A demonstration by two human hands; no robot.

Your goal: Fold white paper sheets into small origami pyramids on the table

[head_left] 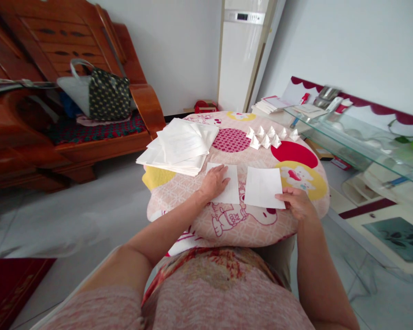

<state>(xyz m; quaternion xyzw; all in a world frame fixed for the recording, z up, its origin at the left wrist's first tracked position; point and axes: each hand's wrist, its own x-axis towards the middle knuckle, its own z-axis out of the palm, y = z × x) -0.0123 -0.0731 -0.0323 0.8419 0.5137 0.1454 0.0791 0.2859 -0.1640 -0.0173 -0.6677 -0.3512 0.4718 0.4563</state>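
Two white paper sheets lie side by side in front of me on a round table with a patterned cloth (pixel 189 197). My left hand (pixel 214 183) rests flat on the left sheet (pixel 231 190), covering part of its left side. At its lower right corner, the right sheet (pixel 262 185) is pinched between the thumb and fingers of my right hand (pixel 297 201). A thick pile of white paper (pixel 179 146) sits at the table's left, its top sheets fanned unevenly. Toward the back right stand several small folded paper pieces (pixel 265 140) with pointed tips.
A glass-topped stand (pixel 357 133) with odds and ends adjoins the table's right side. Papers (pixel 270 104) are stacked at its near end. On the left, a wooden bench (pixel 103 142) holds a dark patterned bag (pixel 109 94). A tall white cabinet-like unit (pixel 239 55) stands behind.
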